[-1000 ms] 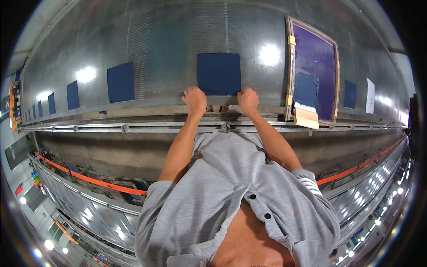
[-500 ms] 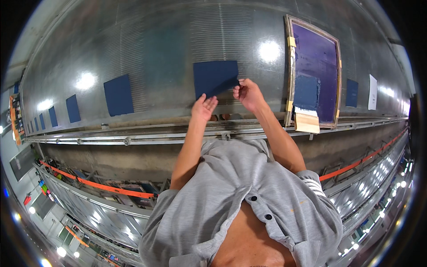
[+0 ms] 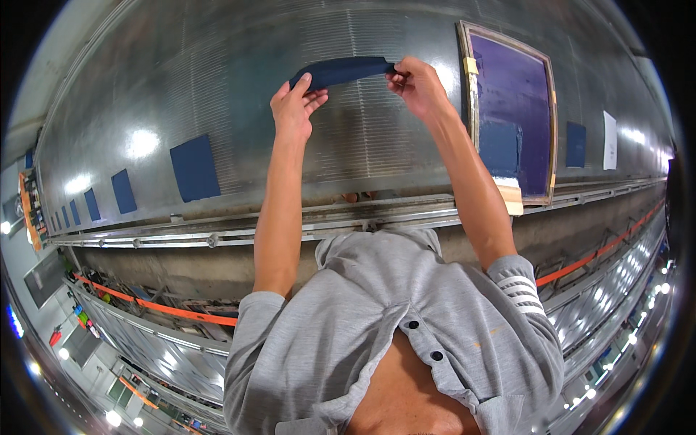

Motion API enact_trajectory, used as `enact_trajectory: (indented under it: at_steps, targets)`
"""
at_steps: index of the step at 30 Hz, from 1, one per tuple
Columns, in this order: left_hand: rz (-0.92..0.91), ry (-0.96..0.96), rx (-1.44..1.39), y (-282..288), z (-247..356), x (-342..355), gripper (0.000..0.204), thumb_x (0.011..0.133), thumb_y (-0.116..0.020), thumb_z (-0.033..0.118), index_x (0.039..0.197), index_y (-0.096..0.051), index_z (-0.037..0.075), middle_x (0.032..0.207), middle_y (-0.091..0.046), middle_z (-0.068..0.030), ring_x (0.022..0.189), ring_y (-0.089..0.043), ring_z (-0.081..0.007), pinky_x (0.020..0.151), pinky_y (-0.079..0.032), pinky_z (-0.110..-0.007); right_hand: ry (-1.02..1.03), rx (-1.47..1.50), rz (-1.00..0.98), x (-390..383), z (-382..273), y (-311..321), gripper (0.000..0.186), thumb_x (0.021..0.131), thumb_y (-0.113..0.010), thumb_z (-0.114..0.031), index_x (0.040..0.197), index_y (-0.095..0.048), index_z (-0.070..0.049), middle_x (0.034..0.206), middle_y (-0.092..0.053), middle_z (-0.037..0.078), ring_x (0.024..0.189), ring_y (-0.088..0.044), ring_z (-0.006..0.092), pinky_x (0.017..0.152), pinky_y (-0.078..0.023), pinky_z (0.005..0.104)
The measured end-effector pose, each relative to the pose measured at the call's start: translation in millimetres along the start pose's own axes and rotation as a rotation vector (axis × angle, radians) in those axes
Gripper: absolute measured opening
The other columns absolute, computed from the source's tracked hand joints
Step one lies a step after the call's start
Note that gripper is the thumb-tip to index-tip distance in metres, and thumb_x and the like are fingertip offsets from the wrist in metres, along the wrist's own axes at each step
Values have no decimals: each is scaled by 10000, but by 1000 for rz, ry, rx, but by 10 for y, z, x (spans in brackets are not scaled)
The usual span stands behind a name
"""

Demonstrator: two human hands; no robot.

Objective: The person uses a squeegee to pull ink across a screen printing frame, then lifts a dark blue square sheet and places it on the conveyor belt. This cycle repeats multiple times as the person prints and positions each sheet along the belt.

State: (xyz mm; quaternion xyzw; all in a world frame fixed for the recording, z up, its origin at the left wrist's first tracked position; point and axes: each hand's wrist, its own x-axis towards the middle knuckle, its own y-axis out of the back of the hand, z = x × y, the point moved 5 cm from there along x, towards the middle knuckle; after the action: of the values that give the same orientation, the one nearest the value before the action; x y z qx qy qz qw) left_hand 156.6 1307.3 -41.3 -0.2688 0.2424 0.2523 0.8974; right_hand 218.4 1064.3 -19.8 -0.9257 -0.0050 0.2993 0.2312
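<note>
A dark blue fabric piece (image 3: 344, 70) is held up over the long metal table (image 3: 254, 138), stretched between my two hands and bowed along its length. My left hand (image 3: 293, 107) pinches its left end, thumb on top. At the right end, my right hand (image 3: 417, 83) grips a corner between thumb and fingers. A framed printing screen (image 3: 511, 87) with purple mesh lies to the right of my right hand. Dark blue ink and a wooden-handled squeegee (image 3: 510, 197) are at the screen's near end, partly behind my right forearm.
Flat blue pieces lie in a row to the left, the nearest (image 3: 195, 168) being largest in view. Right of the screen are another blue piece (image 3: 575, 145) and a white sheet (image 3: 610, 141). A metal rail (image 3: 239, 238) runs along the table's near edge.
The blue fabric piece, lying on the table before, is now lifted and farther from me. Both hands have moved away from my body, and my left hand has closed on its left end.
</note>
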Motion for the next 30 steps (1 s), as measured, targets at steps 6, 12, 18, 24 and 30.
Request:
enact_trajectory:
  at_steps: [6, 12, 18, 24, 30]
  targets:
    - [16, 52, 128, 610, -667, -17, 227, 920, -719, 87, 1062, -585, -29, 888, -640, -87, 715, -649, -187, 628, -543, -295, 0, -246, 86, -299, 451, 403, 88, 830, -644, -61, 771, -580, -50, 734, -586, 32, 711, -595, 149, 651, -512, 319]
    - [122, 204, 262, 1126, -1295, -342, 154, 897, -738, 70, 980, -674, -42, 771, -664, -57, 633, -665, -153, 535, -505, -246, -101, -382, 177, -717, 1240, 922, 89, 860, -665, -104, 806, -608, -62, 754, -609, 15, 704, -587, 115, 630, -488, 290]
    - [151, 233, 287, 1350, -1516, -604, 151, 896, -737, 71, 975, -668, -37, 784, -672, -63, 641, -671, -153, 526, -492, -263, -99, -403, 202, -906, 1642, 1217, 91, 861, -671, -101, 809, -620, -47, 761, -619, 16, 695, -592, 103, 594, -481, 268]
    - [178, 234, 284, 1409, -1591, -759, 134, 893, -738, 76, 952, -679, -28, 765, -682, -72, 636, -670, -153, 530, -488, -262, -125, -438, 226, -964, 1767, 1319, 76, 850, -669, -91, 805, -634, -40, 747, -622, 11, 676, -583, 91, 570, -464, 259]
    - [150, 245, 292, 1469, -1684, -821, 160, 894, -745, 104, 957, -663, -18, 787, -705, -104, 632, -662, -141, 521, -480, -251, -109, -457, 243, -1016, 1785, 1368, 77, 821, -668, -85, 781, -640, -25, 700, -612, 12, 626, -555, 87, 537, -449, 258]
